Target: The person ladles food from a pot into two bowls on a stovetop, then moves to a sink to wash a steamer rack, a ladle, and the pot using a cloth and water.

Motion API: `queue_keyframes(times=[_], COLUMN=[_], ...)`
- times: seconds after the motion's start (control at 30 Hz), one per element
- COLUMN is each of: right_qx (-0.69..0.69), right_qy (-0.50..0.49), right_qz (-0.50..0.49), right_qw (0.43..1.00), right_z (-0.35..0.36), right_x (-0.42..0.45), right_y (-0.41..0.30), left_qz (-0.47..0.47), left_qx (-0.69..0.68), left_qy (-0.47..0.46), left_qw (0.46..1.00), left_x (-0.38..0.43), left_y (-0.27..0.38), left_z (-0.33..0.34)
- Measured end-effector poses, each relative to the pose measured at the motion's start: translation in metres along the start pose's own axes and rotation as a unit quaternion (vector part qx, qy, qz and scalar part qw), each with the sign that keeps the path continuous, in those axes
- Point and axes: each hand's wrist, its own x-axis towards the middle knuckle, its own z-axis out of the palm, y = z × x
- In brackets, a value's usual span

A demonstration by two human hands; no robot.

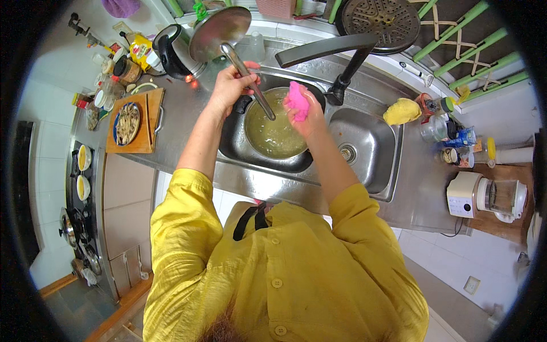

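My left hand (234, 85) grips the long handle of a steel cooking utensil (252, 83). Its broad round head is raised toward the kettle, and the handle's other end hangs over a pot. In my right hand (311, 117) is a crumpled pink cloth (298, 102), above the pot's right side. The round pot (246, 128) sits in the left sink basin (233, 147) and holds cloudy yellowish water (273, 139). Both hands are over this basin, apart from each other. A dark tap (329, 49) arches behind them.
The right basin (367, 141) shows its drain. A kettle (177, 47) stands left, beyond a cutting board (147, 147) bearing a plate of pale food (127, 124) and chopsticks (148, 122). To the right are a yellow cloth (401, 111), several jars and a blender-like appliance (463, 194).
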Motion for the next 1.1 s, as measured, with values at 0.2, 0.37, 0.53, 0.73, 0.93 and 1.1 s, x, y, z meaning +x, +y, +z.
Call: queue_keyframes(times=[0.2,0.37,0.53,0.73,0.93,1.1], right_qx=[-0.250,-0.310,-0.343,-0.349,-0.361,-0.494], right_qy=[0.102,0.151,0.141,-0.067,-0.029,-0.010], right_qz=[-0.078,-0.114,-0.149,-0.110,-0.051,-0.124], right_qw=[0.960,0.932,0.917,0.928,0.931,0.861], right_z=[-0.006,0.004,0.019,0.027,0.027,0.033], right_x=[0.014,0.014,0.010,0.009,-0.021,-0.037], right_y=[0.011,0.028,0.033,0.013,-0.005,-0.018], left_qz=[-0.035,-0.069,-0.034,-0.050,-0.032,-0.022], left_qx=[0.018,-0.107,-0.143,-0.145,-0.225,-0.218], left_qy=[0.020,0.022,0.048,0.074,0.103,0.072], left_qw=[0.999,0.992,0.988,0.985,0.968,0.973], left_x=[-0.018,-0.031,-0.037,-0.039,-0.028,-0.022], left_y=[-0.023,-0.031,-0.047,-0.048,-0.046,-0.038], left_z=[0.000,0.024,0.036,0.055,0.044,0.045])
